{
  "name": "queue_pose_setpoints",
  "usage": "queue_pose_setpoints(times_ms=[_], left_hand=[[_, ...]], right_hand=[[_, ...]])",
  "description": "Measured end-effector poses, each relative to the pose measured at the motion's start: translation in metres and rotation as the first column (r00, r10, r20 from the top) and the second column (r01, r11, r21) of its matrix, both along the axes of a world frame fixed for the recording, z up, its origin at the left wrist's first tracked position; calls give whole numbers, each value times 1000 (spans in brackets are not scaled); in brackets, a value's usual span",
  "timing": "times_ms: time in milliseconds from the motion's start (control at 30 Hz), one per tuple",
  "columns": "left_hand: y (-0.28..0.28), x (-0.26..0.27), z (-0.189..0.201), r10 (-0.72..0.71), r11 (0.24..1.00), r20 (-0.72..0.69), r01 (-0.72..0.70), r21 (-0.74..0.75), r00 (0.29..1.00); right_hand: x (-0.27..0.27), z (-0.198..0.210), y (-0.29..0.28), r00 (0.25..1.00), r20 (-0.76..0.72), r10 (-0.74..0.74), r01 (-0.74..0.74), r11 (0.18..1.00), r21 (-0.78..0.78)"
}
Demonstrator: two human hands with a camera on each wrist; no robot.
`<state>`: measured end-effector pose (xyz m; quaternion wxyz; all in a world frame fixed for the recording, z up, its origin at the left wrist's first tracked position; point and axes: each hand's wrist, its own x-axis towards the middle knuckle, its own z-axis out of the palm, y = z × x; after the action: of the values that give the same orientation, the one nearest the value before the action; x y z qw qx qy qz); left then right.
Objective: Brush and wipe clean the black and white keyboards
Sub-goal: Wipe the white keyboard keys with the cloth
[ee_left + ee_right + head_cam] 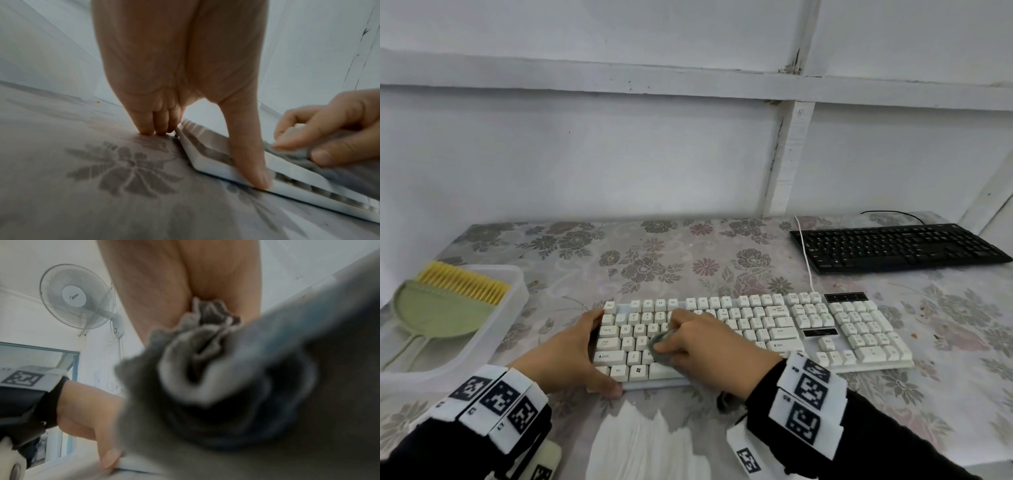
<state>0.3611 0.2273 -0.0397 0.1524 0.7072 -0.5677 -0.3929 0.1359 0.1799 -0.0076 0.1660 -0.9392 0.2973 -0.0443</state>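
The white keyboard lies across the middle of the flowered table. My left hand holds its left end, the thumb pressed on the front edge and the fingers down at the far corner, as the left wrist view also shows. My right hand grips a bunched grey cloth and presses it on the keys left of centre. The cloth fills the right wrist view. The black keyboard sits at the back right, away from both hands.
A clear plastic tray at the left holds a green dustpan and a yellow-bristled brush. White tissue lies at the front edge. A white cable runs back from the white keyboard. The wall stands close behind.
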Motion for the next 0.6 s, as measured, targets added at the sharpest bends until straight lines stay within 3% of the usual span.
queue_pose_setpoints(times_ms=[367,467,600], left_hand=[[-1,0,-1,0,1000,-6,0,10,1000],[-1,0,-1,4,1000,0,-4,6,1000],[-1,-1,0,9,1000,-7,-9,5,1000]], right_hand=[[-68,22,-9,976,-146,-163,166,986,5],[-43,27,-3,987,-101,-127,124,992,-34],[24,29,7,999,11,40,-40,999,19]])
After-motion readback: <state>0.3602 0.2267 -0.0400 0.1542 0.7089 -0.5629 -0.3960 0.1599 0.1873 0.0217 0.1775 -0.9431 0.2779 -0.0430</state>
